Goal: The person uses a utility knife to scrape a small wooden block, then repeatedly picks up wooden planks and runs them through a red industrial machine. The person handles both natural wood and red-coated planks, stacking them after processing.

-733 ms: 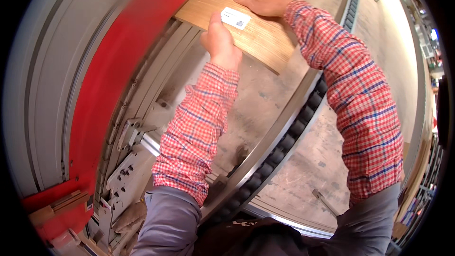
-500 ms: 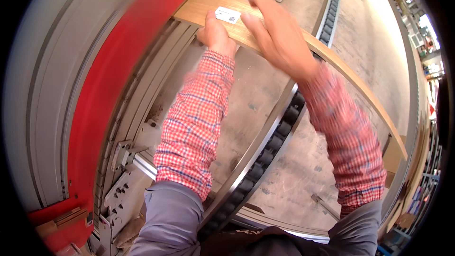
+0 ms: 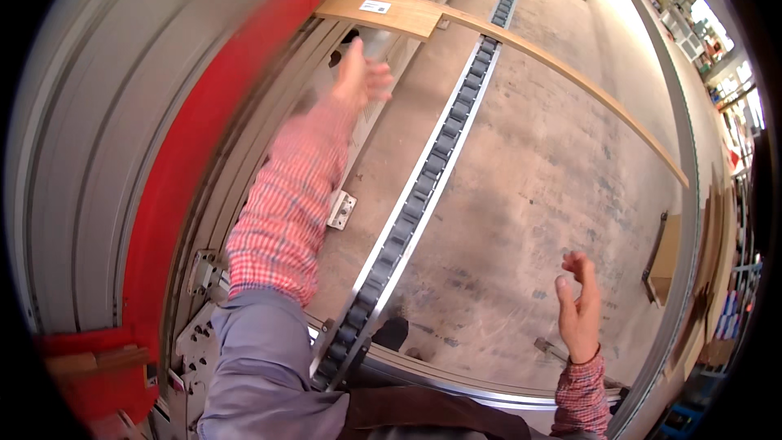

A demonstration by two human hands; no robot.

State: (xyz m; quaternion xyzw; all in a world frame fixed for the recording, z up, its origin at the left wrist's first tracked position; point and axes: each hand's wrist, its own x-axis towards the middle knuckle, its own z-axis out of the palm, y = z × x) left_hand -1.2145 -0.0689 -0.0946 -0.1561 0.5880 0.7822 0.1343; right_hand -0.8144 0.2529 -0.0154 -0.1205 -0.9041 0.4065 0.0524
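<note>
Fingers [image 3: 378,80] of the left hand [image 3: 352,75] were loosely spread, gripping nothing, near the board [image 3: 411,16]; the right hand [image 3: 580,319], half curled, was equally unladen above the floor [image 3: 505,204]. The labelled board lay by the red panel's [image 3: 183,155] far end, long axis crosswise, pointing right. A narrow wooden strip [image 3: 603,99] spanned the roller track [image 3: 419,200], ending near the grey rail [image 3: 683,98].
</note>
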